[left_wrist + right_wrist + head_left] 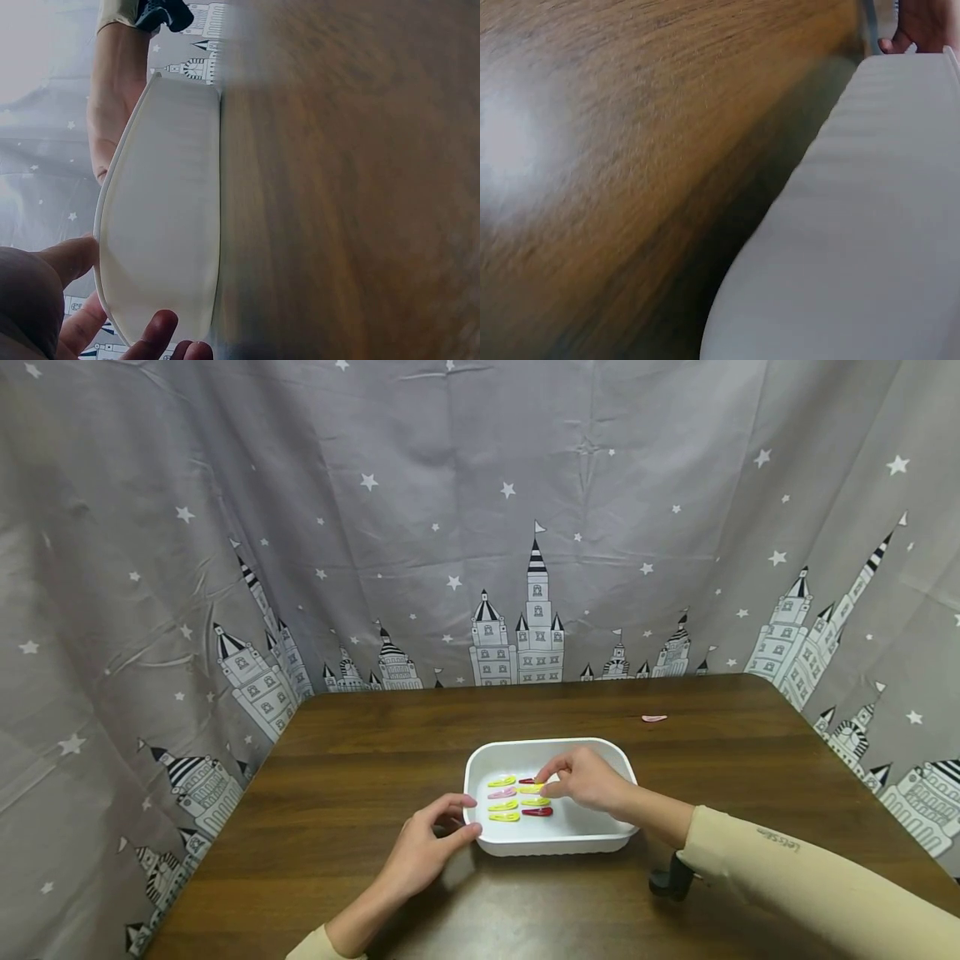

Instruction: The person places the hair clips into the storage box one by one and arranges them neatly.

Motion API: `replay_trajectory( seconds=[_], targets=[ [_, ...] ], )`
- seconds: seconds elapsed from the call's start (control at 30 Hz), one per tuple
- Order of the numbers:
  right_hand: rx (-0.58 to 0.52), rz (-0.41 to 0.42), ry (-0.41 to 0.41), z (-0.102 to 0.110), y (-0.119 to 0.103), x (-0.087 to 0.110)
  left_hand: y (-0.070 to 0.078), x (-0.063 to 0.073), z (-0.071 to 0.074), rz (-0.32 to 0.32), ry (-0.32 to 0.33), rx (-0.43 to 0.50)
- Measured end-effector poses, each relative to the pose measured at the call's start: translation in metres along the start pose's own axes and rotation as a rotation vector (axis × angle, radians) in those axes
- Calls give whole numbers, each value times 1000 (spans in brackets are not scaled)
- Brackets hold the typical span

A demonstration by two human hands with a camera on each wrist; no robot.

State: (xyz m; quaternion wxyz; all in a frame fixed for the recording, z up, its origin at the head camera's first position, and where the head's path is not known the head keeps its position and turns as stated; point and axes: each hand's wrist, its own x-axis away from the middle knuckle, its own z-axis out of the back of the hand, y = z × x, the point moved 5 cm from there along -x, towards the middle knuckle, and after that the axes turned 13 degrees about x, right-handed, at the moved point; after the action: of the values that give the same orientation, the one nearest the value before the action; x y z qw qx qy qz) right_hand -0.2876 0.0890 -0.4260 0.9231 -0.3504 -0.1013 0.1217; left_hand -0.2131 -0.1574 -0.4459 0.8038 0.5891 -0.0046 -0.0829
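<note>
A white tray (555, 847) stands on the table, with snap hair clips lying inside in two columns. The left column has yellow clips (504, 817) and a pink clip (502, 793); the right one has yellow and red clips (537, 812). My right hand (588, 779) reaches over the tray's right side, and its thumb and index finger pinch the right end of a yellow hair clip (529, 789). Another red clip lies just behind, partly covered by the fingertips. My left hand (423, 843) holds the tray's left end, thumb and fingers about the rim (100, 217).
A single pink hair clip (654, 718) lies on the brown wooden table (375, 735), behind the tray to the right. A grey curtain (420, 543) printed with castles and stars hangs around the table's back and sides. A black device (672, 878) shows under the right forearm.
</note>
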Motion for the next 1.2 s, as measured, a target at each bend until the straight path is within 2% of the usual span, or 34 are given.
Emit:
replay_trajectory(
  seconds=[0.37,0.8,1.2],
  targets=[
    [29,106,-25,-19,-8,-7,1,1,0,-9,-10,19],
    [66,161,-86,-35,-14,-9,-1,-1,0,-4,-3,-3],
    [157,212,-124,-44,-16,-10,2,-1,0,-10,-6,11]
  ],
)
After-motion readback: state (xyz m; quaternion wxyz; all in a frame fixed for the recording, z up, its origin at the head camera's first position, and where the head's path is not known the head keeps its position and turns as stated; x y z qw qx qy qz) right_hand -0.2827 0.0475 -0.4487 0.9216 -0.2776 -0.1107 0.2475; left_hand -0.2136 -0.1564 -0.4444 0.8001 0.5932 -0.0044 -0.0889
